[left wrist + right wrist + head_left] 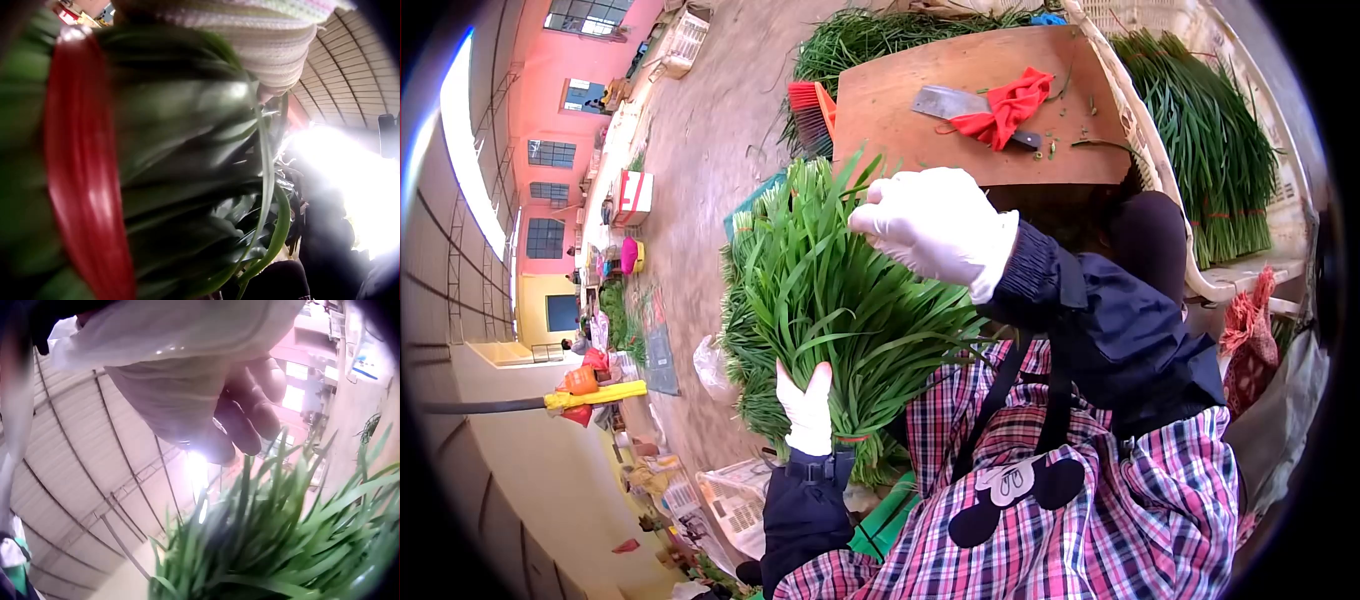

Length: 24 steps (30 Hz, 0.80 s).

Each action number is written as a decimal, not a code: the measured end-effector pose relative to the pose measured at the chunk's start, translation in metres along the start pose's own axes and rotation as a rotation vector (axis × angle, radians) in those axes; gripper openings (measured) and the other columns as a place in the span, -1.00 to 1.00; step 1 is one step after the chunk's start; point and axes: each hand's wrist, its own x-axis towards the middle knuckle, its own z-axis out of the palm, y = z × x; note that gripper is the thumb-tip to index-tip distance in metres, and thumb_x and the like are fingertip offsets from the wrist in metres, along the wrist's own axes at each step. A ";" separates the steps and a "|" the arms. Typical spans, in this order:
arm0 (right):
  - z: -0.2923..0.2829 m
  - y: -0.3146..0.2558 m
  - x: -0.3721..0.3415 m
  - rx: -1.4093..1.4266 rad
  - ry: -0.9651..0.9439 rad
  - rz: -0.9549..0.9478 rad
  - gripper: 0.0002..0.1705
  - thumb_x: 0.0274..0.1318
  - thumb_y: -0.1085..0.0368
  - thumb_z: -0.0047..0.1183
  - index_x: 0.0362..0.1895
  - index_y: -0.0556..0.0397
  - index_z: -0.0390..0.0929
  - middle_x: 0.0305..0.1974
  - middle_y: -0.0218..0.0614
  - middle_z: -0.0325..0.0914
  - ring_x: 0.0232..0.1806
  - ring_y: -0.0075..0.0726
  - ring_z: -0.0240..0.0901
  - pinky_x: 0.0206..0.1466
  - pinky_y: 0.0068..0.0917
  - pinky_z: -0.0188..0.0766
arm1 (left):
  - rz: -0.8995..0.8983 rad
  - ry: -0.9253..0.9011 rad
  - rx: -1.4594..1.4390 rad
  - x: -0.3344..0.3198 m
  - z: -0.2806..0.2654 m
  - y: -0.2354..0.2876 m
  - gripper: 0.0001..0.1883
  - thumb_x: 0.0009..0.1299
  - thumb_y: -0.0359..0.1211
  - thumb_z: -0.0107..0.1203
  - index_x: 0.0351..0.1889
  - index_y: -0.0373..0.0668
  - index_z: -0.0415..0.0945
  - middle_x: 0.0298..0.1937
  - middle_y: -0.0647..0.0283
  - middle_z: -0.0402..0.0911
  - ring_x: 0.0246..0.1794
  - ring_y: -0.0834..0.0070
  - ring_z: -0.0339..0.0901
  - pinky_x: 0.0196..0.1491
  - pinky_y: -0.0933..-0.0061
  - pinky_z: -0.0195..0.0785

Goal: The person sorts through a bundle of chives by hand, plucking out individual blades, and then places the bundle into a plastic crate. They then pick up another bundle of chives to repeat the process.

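Observation:
A large bunch of garlic chives (840, 290) leans across the person's lap, bound low down with a red band (87, 169). The white-gloved left hand (805, 405) grips this bunch above the band, thumb and fingers spread round the stems. At the leaf tips, the gloved right hand (935, 222) has its fingers curled and pinches a leaf blade (247, 472). The other leaf tips (262, 531) fan out below that hand in the right wrist view. More chives, pale stem ends up (810, 175), lie just behind the bunch.
A brown board (880, 95) ahead bears a cleaver (948, 102) and a red cloth (1007, 108). A red-bristled brush (808, 115) stands at its left edge. On the right, a plastic crate (1175, 215) holds tied chives (1200, 140). A white bag (712, 368) lies on the floor.

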 end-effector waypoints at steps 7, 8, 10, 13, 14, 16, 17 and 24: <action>0.033 0.020 0.013 -0.124 -0.127 -0.091 -0.88 -0.08 0.28 0.08 -0.36 -0.10 0.54 -0.51 -0.30 0.52 -0.46 -0.08 0.56 -0.47 -0.19 0.46 | 0.005 0.009 -0.102 0.001 0.002 0.003 -0.34 0.22 -0.35 0.29 0.26 -0.36 0.28 0.08 0.16 0.53 0.01 0.41 0.47 0.17 0.41 0.28; 0.035 0.020 0.015 -0.125 -0.141 -0.091 -0.89 -0.08 0.28 0.07 -0.37 -0.09 0.54 -0.53 -0.29 0.52 -0.47 -0.08 0.56 -0.48 -0.18 0.47 | 0.008 0.004 -0.106 0.001 0.003 0.003 -0.34 0.22 -0.35 0.29 0.26 -0.36 0.28 0.08 0.16 0.53 0.02 0.41 0.46 0.17 0.41 0.27; 0.039 0.020 0.018 -0.115 -0.155 -0.110 -0.90 -0.08 0.28 0.07 -0.39 -0.08 0.55 -0.58 -0.27 0.51 -0.50 -0.06 0.56 -0.48 -0.18 0.47 | 0.015 -0.003 -0.110 0.002 0.003 0.003 -0.34 0.22 -0.35 0.29 0.26 -0.35 0.28 0.08 0.16 0.53 0.02 0.41 0.46 0.18 0.41 0.27; 0.040 0.022 0.019 -0.105 -0.158 -0.136 -0.90 -0.10 0.28 0.07 -0.41 -0.06 0.55 -0.61 -0.25 0.51 -0.53 -0.03 0.56 -0.48 -0.17 0.48 | 0.023 -0.008 -0.110 0.002 0.003 0.003 -0.34 0.22 -0.36 0.29 0.26 -0.35 0.28 0.08 0.17 0.53 0.02 0.41 0.46 0.18 0.41 0.26; 0.038 0.021 0.020 -0.102 -0.156 -0.145 -0.90 -0.10 0.28 0.07 -0.42 -0.06 0.55 -0.62 -0.24 0.51 -0.53 -0.01 0.56 -0.48 -0.16 0.48 | 0.023 -0.006 -0.112 0.002 0.003 0.003 -0.34 0.22 -0.36 0.29 0.26 -0.35 0.28 0.08 0.17 0.53 0.02 0.41 0.46 0.18 0.41 0.27; 0.035 0.018 0.021 -0.061 -0.222 -0.098 -0.92 -0.10 0.33 0.06 -0.42 -0.04 0.54 -0.58 -0.22 0.51 -0.52 -0.04 0.55 -0.45 -0.21 0.48 | 0.016 0.002 -0.109 0.002 0.004 0.004 -0.34 0.22 -0.35 0.29 0.26 -0.35 0.28 0.08 0.16 0.53 0.02 0.41 0.46 0.17 0.41 0.28; 0.033 0.015 0.021 -0.042 -0.254 -0.074 -0.92 -0.09 0.35 0.06 -0.42 -0.02 0.54 -0.57 -0.21 0.51 -0.51 -0.06 0.54 -0.43 -0.24 0.49 | 0.011 0.009 -0.104 0.001 0.004 0.006 -0.33 0.22 -0.35 0.29 0.26 -0.36 0.28 0.08 0.16 0.53 0.01 0.41 0.47 0.17 0.41 0.28; -0.028 0.026 -0.027 1.451 0.261 0.432 -0.91 0.16 0.33 0.07 -0.36 0.07 0.48 -0.50 -0.44 0.47 -0.49 -0.58 0.39 -0.37 -0.56 0.36 | -0.033 0.066 -0.084 0.004 -0.002 -0.009 -0.29 0.21 -0.32 0.30 0.27 -0.43 0.24 0.09 0.11 0.52 0.02 0.39 0.46 0.16 0.40 0.29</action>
